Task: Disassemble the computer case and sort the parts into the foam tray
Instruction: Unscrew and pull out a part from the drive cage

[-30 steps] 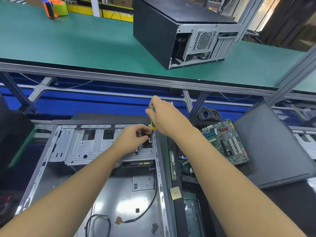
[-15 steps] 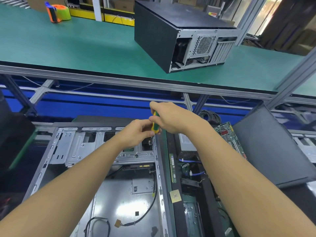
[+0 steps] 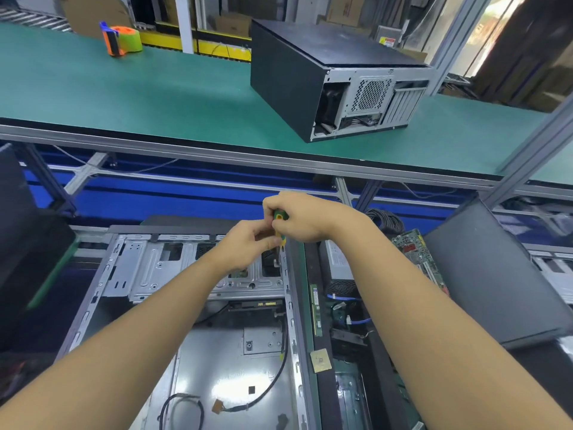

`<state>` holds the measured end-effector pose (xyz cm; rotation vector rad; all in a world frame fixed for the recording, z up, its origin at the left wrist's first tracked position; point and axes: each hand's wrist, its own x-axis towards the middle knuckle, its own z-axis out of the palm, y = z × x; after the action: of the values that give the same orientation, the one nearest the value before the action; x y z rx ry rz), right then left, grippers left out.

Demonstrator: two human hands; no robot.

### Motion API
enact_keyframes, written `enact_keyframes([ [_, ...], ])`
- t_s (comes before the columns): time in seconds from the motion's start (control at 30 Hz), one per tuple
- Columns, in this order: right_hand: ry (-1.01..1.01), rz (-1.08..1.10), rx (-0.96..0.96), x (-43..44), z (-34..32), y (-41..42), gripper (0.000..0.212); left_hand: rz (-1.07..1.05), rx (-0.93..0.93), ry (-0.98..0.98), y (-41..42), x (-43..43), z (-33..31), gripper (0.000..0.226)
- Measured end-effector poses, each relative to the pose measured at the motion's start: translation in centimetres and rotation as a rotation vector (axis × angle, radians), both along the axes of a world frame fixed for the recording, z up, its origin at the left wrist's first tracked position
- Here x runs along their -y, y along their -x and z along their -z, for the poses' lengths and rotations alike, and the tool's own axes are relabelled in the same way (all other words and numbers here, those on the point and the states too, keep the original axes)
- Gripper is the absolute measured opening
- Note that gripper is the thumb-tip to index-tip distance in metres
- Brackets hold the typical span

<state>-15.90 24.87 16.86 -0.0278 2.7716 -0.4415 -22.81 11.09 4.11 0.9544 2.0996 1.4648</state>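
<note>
The grip of the right hand [image 3: 305, 217] curls round the handle of a green-and-yellow screwdriver [image 3: 280, 216]. The grip of the left hand [image 3: 248, 246] pinches its lower end, above the far right corner of the open computer case [image 3: 139, 268], which lies flat on the near surface. The label on the power supply [image 3: 336, 265] is too blurred to read.

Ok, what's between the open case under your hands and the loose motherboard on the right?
Head view: a silver power supply lies between the open case and the motherboard, with a green memory stick and blue cables beside it.
</note>
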Motion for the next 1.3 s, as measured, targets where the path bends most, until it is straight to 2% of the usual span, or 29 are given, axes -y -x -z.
enact_keyframes([
  [0.07, 0.013, 0.060, -0.013, 0.3, 0.4, -0.1, 0.015, -0.035, -0.064, 0.043, 0.0, -0.3, 0.0, 0.018],
  [0.13, 0.024, 0.163, -0.072, 0.6, 0.9, -0.2, 0.037, -0.084, -0.093, 0.084, 0.0, -0.7, 0.2, 0.005],
  [0.23, -0.071, 0.382, -0.225, 0.7, 1.4, -0.1, 0.059, -0.110, -0.100, 0.087, -0.4, -1.5, 0.0, 0.014],
  [0.3, -0.218, 0.464, -0.251, 0.7, 1.3, -0.1, 0.057, -0.133, -0.129, 0.054, -0.9, -1.8, -0.2, 0.016],
  [0.37, -0.277, 0.438, -0.269, 0.8, 1.3, 0.0, 0.043, -0.177, -0.152, 0.029, -1.2, -2.1, -0.1, 0.025],
  [0.47, -0.160, 0.313, -0.253, 0.9, 1.2, 0.1, 0.022, -0.184, -0.102, 0.034, -1.1, -2.2, 0.0, 0.029],
  [0.53, -0.121, 0.218, -0.191, 0.4, 0.6, -0.1, 0.017, -0.091, -0.021, 0.039, -0.6, -1.7, -0.3, 0.028],
  [0.67, -0.095, 0.073, -0.077, -0.3, -0.7, -0.5, 0.017, 0.029, 0.087, -0.052, 0.1, -0.8, -0.8, 0.027],
  [0.8, -0.063, 0.075, 0.023, -0.1, -1.4, -0.8, 0.024, -0.070, -0.011, 0.010, -0.1, -1.2, -0.8, 0.028],
  [0.9, -0.046, 0.197, -0.054, 0.2, -1.0, -1.0, 0.038, -0.181, -0.116, 0.051, -0.4, -1.9, -0.9, 0.031],
  [0.97, -0.127, 0.318, -0.140, 0.7, -0.4, -0.8, 0.046, -0.197, -0.118, 0.057, -0.7, -2.3, -1.1, 0.034],
  [1.07, -0.264, 0.347, -0.189, 1.4, 0.8, -0.4, 0.036, -0.153, -0.129, 0.116, -1.3, -2.2, -1.4, 0.036],
  [1.13, -0.246, 0.330, -0.190, 1.3, 1.0, -0.3, 0.031, -0.167, -0.048, 0.117, -1.8, -1.2, -1.4, 0.036],
  [1.2, -0.215, 0.300, -0.172, 1.0, 0.8, -0.2, 0.030, -0.216, 0.128, 0.144, -2.3, 0.9, -1.3, 0.033],
  [1.3, -0.182, 0.276, -0.159, 0.8, 0.6, -0.2, 0.024, -0.039, 0.454, 0.342, -2.9, 5.1, -0.5, 0.039],
])
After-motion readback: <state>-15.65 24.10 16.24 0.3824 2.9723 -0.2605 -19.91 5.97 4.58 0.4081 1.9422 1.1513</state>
